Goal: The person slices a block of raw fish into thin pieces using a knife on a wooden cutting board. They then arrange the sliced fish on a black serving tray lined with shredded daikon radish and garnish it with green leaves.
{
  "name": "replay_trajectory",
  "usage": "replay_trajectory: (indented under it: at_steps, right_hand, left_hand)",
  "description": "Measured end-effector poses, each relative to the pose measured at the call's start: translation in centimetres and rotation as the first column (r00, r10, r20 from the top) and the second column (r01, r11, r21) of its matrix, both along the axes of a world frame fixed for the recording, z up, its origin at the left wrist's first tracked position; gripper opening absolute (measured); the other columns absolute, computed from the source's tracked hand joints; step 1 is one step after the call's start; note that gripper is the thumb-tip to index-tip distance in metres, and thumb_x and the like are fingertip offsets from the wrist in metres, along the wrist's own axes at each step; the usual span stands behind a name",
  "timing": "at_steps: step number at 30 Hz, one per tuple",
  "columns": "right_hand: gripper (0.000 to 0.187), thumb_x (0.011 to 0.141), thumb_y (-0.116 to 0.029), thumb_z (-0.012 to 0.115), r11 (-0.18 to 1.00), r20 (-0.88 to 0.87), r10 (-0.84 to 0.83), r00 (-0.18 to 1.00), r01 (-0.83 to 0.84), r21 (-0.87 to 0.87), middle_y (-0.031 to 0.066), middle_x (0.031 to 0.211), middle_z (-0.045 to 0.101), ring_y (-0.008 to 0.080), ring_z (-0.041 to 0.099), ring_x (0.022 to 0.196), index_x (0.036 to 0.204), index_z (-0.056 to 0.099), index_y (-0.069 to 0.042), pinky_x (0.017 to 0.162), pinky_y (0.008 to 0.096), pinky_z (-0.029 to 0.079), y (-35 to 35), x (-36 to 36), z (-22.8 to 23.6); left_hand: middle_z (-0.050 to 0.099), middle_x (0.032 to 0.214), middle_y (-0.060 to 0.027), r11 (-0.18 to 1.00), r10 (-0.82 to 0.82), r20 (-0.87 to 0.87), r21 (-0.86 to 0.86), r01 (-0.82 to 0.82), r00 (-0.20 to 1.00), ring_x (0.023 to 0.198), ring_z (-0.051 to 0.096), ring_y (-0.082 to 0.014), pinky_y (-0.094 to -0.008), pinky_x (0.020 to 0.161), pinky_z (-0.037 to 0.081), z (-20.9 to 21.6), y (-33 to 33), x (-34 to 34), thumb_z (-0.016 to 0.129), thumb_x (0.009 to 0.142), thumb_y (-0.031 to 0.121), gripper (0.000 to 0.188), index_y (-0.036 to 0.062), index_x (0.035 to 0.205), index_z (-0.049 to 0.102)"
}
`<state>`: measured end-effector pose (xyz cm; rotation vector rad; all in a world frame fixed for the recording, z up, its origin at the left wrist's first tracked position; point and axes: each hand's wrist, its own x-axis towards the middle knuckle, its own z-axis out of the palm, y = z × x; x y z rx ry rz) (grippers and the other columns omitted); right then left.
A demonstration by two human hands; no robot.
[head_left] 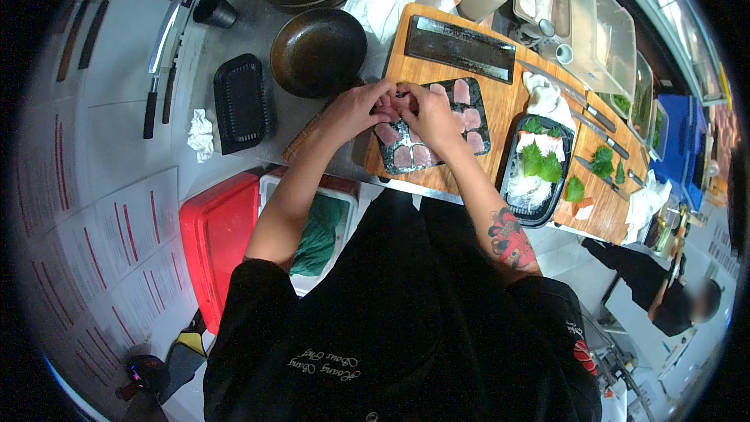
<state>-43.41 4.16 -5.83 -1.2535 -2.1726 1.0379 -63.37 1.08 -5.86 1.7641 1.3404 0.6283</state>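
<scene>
A flat black tray (481, 137) lies on the wooden cutting board, bearing several slices of pale pink raw fish (471, 118). My left hand (366, 109) reaches over the tray's left side, its fingers bent and pinched together. Close against it, my right hand (432, 117) comes in from the right with thumb and fingers also pinched. Between the fingertips shows a bit of pink fish, mostly hidden by the fingers. To the right of the tray stands a black container (556, 187) with shredded white garnish, green leaves (541, 162) and pale fish slices.
The wooden board (500, 103) also carries a dark sharpening stone (461, 48), several knives (598, 113) and a white cloth (544, 98). At left are a dark pan (319, 52) and a black plastic tray (240, 101). A red lid (223, 246) sits below the counter. Another person (680, 301) is at far right.
</scene>
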Motion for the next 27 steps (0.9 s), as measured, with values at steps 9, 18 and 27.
replay_trajectory:
  at_steps: [9,18,27]
  right_hand:
    - [0.033,0.083,-0.001,0.065,0.993,-0.170,-0.025,0.985,0.004,-0.121,0.0247,0.102,0.071,0.0393,0.070,0.097,0.116,0.065,0.000,0.083,0.0438,0.056,-1.0,0.3,-0.1]
    - [0.033,0.081,-0.020,0.077,0.982,0.231,-0.050,0.972,0.006,0.187,0.0158,0.094,0.065,0.0355,0.064,0.091,0.108,0.070,-0.003,0.084,0.0428,0.052,2.0,4.0,-0.1]
    - [0.020,0.082,-0.013,0.076,0.981,0.283,0.068,0.957,-0.116,0.157,0.0133,0.086,0.067,0.0338,0.065,0.089,0.095,0.065,-0.003,0.081,0.0429,0.048,1.9,2.4,0.1]
  left_hand:
    - [0.067,0.098,-0.0064,0.998,0.062,0.114,-0.009,-0.061,0.992,0.089,0.066,-0.0192,-0.0341,0.078,0.054,-1.8,0.5,-0.4,0.083,0.076,0.005,0.056,0.0087,0.127,0.060]
    - [0.063,0.095,-0.0078,0.993,-0.091,-0.045,0.067,0.094,0.995,0.087,0.063,-0.0244,-0.0356,0.083,0.052,-2.2,0.8,-0.5,0.077,0.082,0.009,0.025,0.0062,0.107,0.070]
    - [0.069,0.094,-0.0080,0.994,-0.075,0.079,-0.074,0.081,0.994,0.089,0.070,-0.0184,-0.0334,0.079,0.055,-1.1,1.2,-0.7,0.074,0.085,0.006,0.018,0.0026,0.103,0.070]
